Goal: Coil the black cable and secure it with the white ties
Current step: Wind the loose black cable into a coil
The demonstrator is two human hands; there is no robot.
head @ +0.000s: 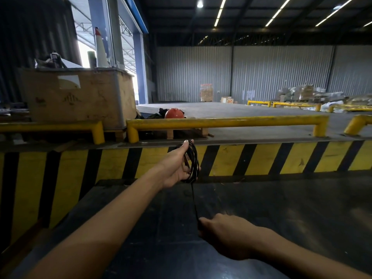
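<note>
My left hand [175, 167] is stretched out ahead, palm turned right, with several loops of the black cable [193, 160] wound around its fingers and thumb. One taut strand of the cable drops straight down from the coil to my right hand [222, 234], which is closed around it lower and nearer to me, above the dark surface. No white ties show anywhere in view.
A dark flat surface [281, 218] lies under my hands. Beyond it runs a yellow-and-black striped edge [231, 160] and yellow rail barriers [221, 121]. A large cardboard box [80, 95] stands at the left, an orange helmet [174, 113] behind the rail.
</note>
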